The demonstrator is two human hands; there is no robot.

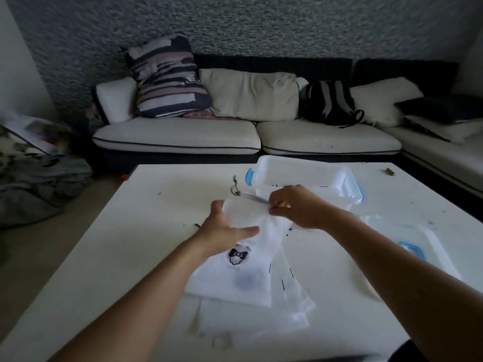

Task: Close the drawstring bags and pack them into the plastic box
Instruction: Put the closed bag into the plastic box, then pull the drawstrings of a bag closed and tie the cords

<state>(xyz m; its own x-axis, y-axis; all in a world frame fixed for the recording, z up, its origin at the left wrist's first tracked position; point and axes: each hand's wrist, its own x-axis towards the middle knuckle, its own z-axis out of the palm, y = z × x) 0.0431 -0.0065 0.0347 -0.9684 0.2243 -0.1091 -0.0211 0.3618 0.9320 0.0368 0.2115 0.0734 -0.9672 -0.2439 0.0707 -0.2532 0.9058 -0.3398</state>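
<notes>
White bag (230,273) — black bow print; blue-clipped box (300,176)

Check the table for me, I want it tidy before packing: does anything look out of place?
A few strays. A small brown cylinder lies alone near the table's far right edge, and a loose dark cord curls left of the plastic box. The box's lid lies off, to the right. Nothing looks spilled or damaged.

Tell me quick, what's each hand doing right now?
Left hand: closed on the white drawstring bag, near its top.
Right hand: pinching the bag's gathered mouth.
</notes>
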